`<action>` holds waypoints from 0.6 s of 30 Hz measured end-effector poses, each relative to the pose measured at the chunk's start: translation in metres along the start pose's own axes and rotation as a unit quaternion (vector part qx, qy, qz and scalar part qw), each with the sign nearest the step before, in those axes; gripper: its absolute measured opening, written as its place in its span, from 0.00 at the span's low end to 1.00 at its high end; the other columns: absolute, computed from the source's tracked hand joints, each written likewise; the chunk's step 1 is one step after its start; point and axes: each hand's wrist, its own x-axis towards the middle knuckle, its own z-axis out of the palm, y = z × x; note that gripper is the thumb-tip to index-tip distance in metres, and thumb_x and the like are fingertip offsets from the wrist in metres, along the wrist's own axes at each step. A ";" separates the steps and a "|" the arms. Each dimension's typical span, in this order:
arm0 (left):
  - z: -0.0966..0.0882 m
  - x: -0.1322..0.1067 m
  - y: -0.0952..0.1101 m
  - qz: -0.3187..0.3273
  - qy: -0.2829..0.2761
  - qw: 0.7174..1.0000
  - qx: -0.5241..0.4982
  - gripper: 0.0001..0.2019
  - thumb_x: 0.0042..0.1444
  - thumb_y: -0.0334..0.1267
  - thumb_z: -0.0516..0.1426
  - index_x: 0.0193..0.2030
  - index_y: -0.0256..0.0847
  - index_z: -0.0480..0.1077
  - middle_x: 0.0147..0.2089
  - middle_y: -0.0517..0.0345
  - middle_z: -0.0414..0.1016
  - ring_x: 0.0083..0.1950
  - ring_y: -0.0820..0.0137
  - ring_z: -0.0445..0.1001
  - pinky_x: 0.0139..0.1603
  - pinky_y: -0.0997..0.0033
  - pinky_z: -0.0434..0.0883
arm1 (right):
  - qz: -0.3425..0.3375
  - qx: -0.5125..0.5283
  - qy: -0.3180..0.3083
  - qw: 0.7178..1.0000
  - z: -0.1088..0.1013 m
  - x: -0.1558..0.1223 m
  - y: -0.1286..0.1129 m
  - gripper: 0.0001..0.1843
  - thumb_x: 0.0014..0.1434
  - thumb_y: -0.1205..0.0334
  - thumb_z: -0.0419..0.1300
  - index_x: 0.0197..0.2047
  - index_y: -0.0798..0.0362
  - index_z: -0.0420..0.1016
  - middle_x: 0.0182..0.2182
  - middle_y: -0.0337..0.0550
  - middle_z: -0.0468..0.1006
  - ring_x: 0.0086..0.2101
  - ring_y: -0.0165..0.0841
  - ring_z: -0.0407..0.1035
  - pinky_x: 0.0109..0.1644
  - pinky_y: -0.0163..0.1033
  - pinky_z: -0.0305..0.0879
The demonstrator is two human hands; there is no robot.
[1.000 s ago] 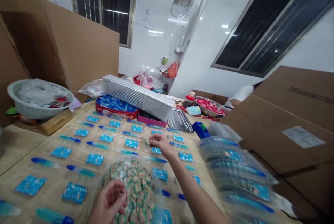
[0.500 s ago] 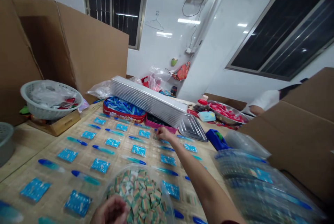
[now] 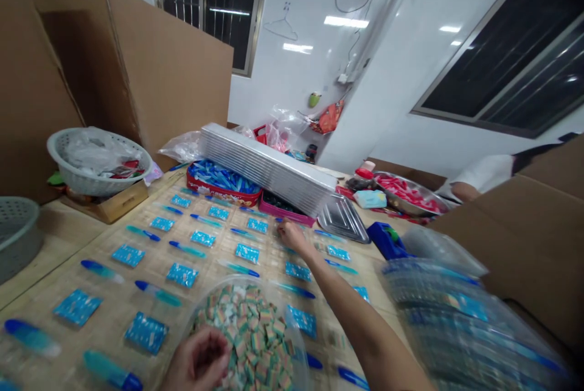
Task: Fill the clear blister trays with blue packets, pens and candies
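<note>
My left hand (image 3: 201, 357) is curled at the near left rim of a clear tub (image 3: 298, 348) full of small striped green-and-orange pieces (image 3: 255, 333); what its fingers hold, if anything, is hidden. My right hand (image 3: 292, 236) reaches far over the table, fingers pinched low over the clear plastic trays near a pink-rimmed box (image 3: 292, 216). Whatever is between those fingers is too small to tell. Around both hands, rows of clear trays hold blue-and-teal pens (image 3: 157, 292) and blue patterned packets (image 3: 146, 332). My right forearm covers some trays.
Stacked filled trays (image 3: 438, 318) stand at the right beside a blue tape dispenser (image 3: 387, 240). Behind lie a red tin of blue pieces (image 3: 223, 183), a long ridged silvery stack (image 3: 269, 166) and a metal tray (image 3: 342, 219). A basket (image 3: 98, 178) sits left; a person's white sleeve (image 3: 486, 175) shows right.
The view has turned slightly, so most of the scene sits further right and the background a little higher. My right hand stays pinched over nearly the same trays; my left remains curled by the tub.
</note>
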 end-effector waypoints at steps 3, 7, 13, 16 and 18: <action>0.007 -0.007 0.012 0.020 0.032 0.999 0.027 0.15 0.42 0.48 0.65 0.29 0.37 0.70 0.29 0.57 0.71 0.31 0.71 0.69 0.31 0.75 0.67 | -0.004 0.018 0.014 1.000 -0.006 -0.006 -0.002 0.11 0.51 0.73 0.54 0.27 0.58 0.78 0.29 0.51 0.78 0.31 0.36 0.69 0.35 0.35 0.57; 0.008 -0.010 0.025 0.032 0.053 0.997 0.038 0.12 0.43 0.43 0.63 0.28 0.37 0.69 0.28 0.58 0.71 0.30 0.71 0.70 0.31 0.75 0.68 | -0.002 0.060 0.065 0.996 -0.021 -0.025 -0.011 0.14 0.56 0.67 0.51 0.35 0.59 0.78 0.33 0.52 0.77 0.33 0.37 0.68 0.37 0.37 0.59; 0.001 -0.006 0.022 0.087 0.085 0.990 0.064 0.08 0.47 0.39 0.59 0.31 0.37 0.69 0.27 0.60 0.71 0.29 0.72 0.71 0.31 0.75 0.68 | -0.080 0.241 0.065 0.965 -0.047 -0.114 -0.080 0.10 0.57 0.61 0.55 0.34 0.55 0.76 0.27 0.42 0.75 0.26 0.32 0.67 0.31 0.35 0.61; 0.000 -0.004 0.021 0.124 0.113 0.978 0.125 0.06 0.49 0.36 0.57 0.33 0.37 0.70 0.29 0.58 0.73 0.32 0.70 0.72 0.34 0.74 0.68 | -0.167 0.240 -0.051 0.955 -0.047 -0.156 -0.120 0.11 0.52 0.70 0.57 0.39 0.53 0.76 0.33 0.43 0.78 0.34 0.34 0.70 0.38 0.36 0.65; 0.002 -0.003 0.022 0.137 0.132 0.964 0.185 0.06 0.49 0.34 0.56 0.34 0.37 0.71 0.29 0.57 0.73 0.32 0.70 0.72 0.34 0.74 0.68 | -0.217 0.195 -0.088 0.952 -0.042 -0.170 -0.138 0.18 0.47 0.76 0.56 0.41 0.53 0.76 0.37 0.44 0.78 0.39 0.37 0.70 0.44 0.39 0.65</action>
